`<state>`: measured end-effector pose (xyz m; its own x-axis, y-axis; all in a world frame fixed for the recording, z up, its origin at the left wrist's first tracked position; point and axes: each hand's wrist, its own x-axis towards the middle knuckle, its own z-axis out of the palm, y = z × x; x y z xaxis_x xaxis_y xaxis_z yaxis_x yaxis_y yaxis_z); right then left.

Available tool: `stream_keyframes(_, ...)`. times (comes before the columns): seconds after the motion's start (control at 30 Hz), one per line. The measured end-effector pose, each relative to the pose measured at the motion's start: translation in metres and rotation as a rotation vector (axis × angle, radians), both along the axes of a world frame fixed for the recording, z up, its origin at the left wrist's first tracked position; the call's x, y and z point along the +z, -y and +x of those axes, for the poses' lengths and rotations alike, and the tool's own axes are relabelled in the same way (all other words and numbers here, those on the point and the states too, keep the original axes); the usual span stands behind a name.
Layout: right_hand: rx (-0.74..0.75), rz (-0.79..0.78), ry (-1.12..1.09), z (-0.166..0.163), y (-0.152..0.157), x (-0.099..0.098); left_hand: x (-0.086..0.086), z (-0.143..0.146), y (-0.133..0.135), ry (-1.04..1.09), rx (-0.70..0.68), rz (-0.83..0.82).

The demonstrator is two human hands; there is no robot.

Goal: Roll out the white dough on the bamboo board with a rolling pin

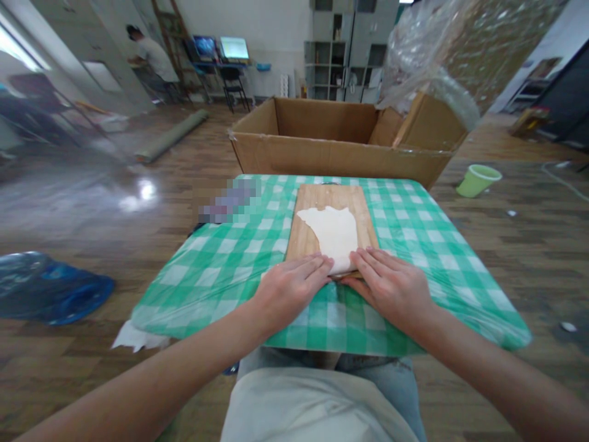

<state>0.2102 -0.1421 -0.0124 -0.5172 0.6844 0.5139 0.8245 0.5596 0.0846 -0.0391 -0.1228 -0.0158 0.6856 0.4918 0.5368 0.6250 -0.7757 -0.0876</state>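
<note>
A thin, uneven sheet of white dough lies on a wooden cutting board. Its far edge is ragged, and the near edge looks thicker, as if folded over. At the left of that near edge, my left hand has its fingers pressed together on the dough; its thumb is mostly hidden. My right hand grips the right end of the same edge, fingers over it and thumb low by the board's front. Both hands are closed at the dough, a short gap between them.
A green checked cloth under plastic covers the table. Beyond it stands a large open cardboard box. A green bin is on the floor at right, a blue plastic bag at left. A pixelated patch hides something at the table's far-left corner.
</note>
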Motion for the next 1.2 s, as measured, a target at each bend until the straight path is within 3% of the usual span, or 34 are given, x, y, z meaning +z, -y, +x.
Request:
stream_keyframes(0.3, -0.015, 0.127, -0.017, -0.006, 0.009, 0.002, 0.007, 0.005, 0.004, 0.085, 0.032, -0.038)
stream_keyframes(0.67, 0.021, 0.093, -0.078, -0.005, 0.006, -0.002, 0.005, 0.006, 0.001, 0.110, 0.000, -0.030)
stream_keyframes(0.77, 0.049, 0.025, -0.114, -0.002, 0.003, -0.001, 0.014, 0.004, 0.001, 0.123, -0.016, -0.035)
stream_keyframes(0.9, 0.021, -0.061, -0.223, 0.011, -0.004, 0.004, 0.038, -0.006, 0.007, 0.211, -0.048, -0.008)
stream_keyframes(1.03, -0.109, -0.142, -0.379, 0.026, -0.025, 0.026, 0.052, -0.017, 0.013, 0.276, -0.079, -0.009)
stream_keyframes(1.2, -0.265, -0.230, -0.645, 0.022, -0.091, 0.056, 0.053, -0.011, -0.020, 0.079, -0.012, -0.283)
